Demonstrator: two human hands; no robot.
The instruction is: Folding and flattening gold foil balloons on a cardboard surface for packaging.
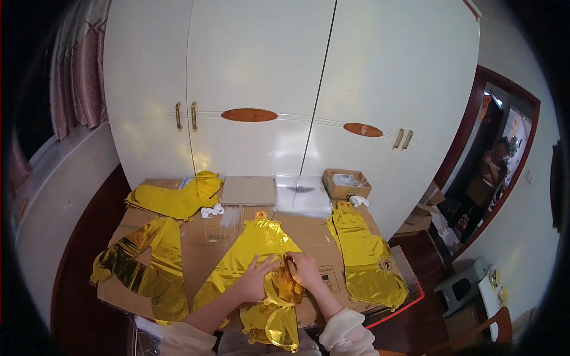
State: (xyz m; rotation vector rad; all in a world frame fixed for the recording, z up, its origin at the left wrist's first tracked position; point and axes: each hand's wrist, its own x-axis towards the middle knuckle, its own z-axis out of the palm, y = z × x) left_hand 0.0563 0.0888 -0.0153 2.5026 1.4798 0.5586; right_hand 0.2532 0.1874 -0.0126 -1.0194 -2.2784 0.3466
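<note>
A flat gold foil balloon (255,244) lies in front of me on the cardboard-covered table, its near part folded over and hanging toward my lap. My left hand (256,281) rests on its middle with the fingers stretched out. Close beside it, the curled fingers of my right hand (304,272) pinch a gathered, crumpled fold of the same foil. Further flat gold foil balloons surround it: an angular one (163,255) at the left, one (172,199) at the back left, and a long one (368,255) at the right.
Along the back stand a grey-brown flat board (249,190), a stack of clear plastic bags (303,199) and a small cardboard box (346,191). Small white pieces (212,210) lie near the back left. White cabinet doors (255,59) rise behind. A person (484,178) stands in the doorway at right.
</note>
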